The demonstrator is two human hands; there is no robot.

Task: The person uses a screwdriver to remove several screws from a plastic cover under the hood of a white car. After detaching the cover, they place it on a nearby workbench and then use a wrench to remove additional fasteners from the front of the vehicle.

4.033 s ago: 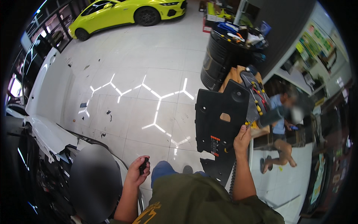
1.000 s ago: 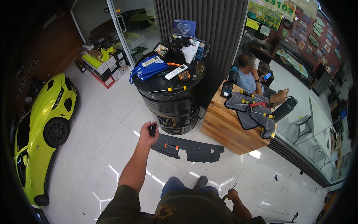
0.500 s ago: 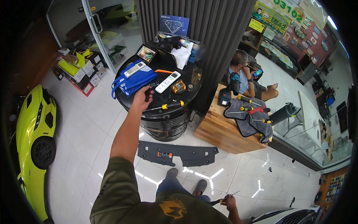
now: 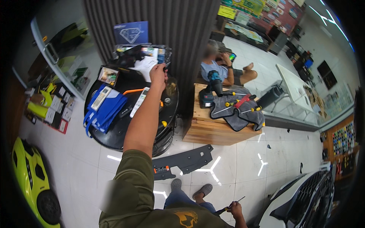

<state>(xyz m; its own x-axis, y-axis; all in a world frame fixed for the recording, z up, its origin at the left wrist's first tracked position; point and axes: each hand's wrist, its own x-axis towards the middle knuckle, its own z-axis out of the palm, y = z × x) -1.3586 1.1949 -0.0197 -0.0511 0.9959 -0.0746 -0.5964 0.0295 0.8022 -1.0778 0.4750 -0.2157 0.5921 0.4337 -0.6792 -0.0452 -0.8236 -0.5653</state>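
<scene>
Clock centred on view. 9 o'clock: blue fabric bag [image 4: 110,112], creased, beside slim white plastic remote [image 4: 137,104], both on round glossy black drum [image 4: 114,139]. 11 o'clock: left hand [image 4: 159,76] above drum, grip clenched round small dark piece [image 4: 165,69], mostly hidden. 6 o'clock: flat black notched panel [image 4: 188,160]. 4 o'clock: blocky wood-grain bench [image 4: 216,133] under plush grey towel [image 4: 237,119]. 5 o'clock: right hand [image 4: 235,209], grip grasping yellow-black screwdriver [image 4: 226,209], thin straight shaft.
</scene>
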